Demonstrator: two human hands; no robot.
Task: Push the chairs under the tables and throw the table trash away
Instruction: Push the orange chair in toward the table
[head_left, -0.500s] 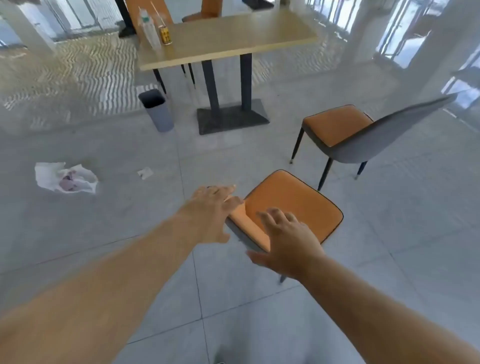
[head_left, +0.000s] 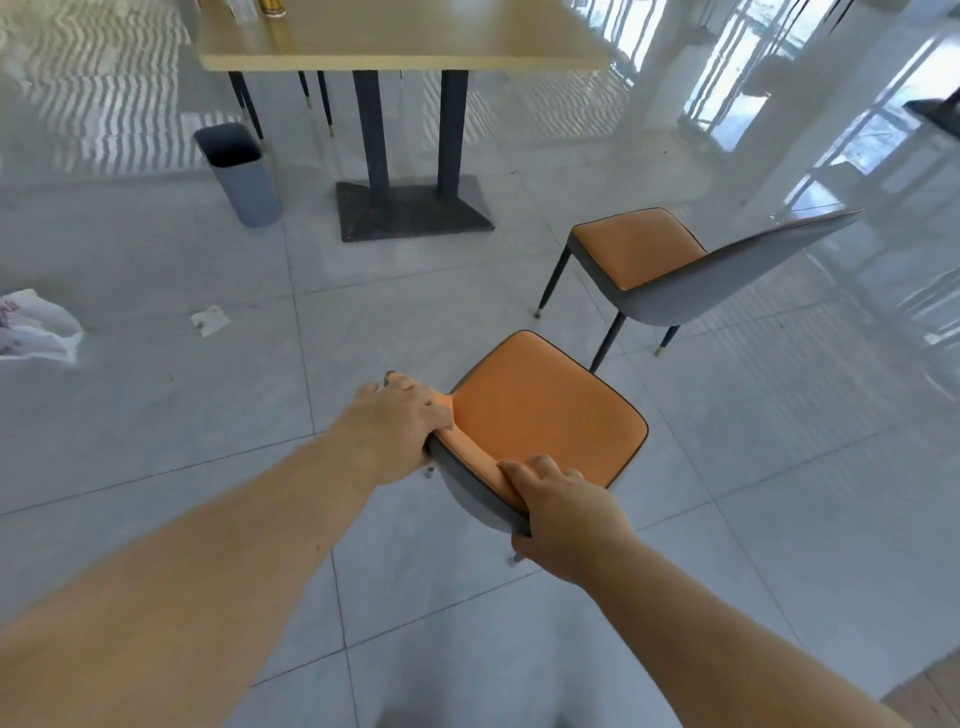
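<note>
An orange-seated chair (head_left: 540, 410) with a grey back stands right in front of me. My left hand (head_left: 400, 423) grips the left end of its backrest and my right hand (head_left: 563, 512) grips the right end. A second orange chair (head_left: 639, 249) stands beyond it to the right, turned sideways. The light wooden table (head_left: 405, 36) stands further ahead on two dark legs and a dark base plate. At its far left edge a can (head_left: 272, 8) and a bottle show only partly. A crumpled white bag (head_left: 34, 327) and a paper scrap (head_left: 210, 319) lie on the floor at left.
A grey bin (head_left: 241, 174) stands on the floor left of the table base. Legs of other chairs (head_left: 249, 109) show behind the table. The floor is glossy grey tile. Glass walls and white pillars (head_left: 665, 78) run along the right.
Both hands have come down from hovering over the chair and closed on its backrest. The view has moved closer to the table.
</note>
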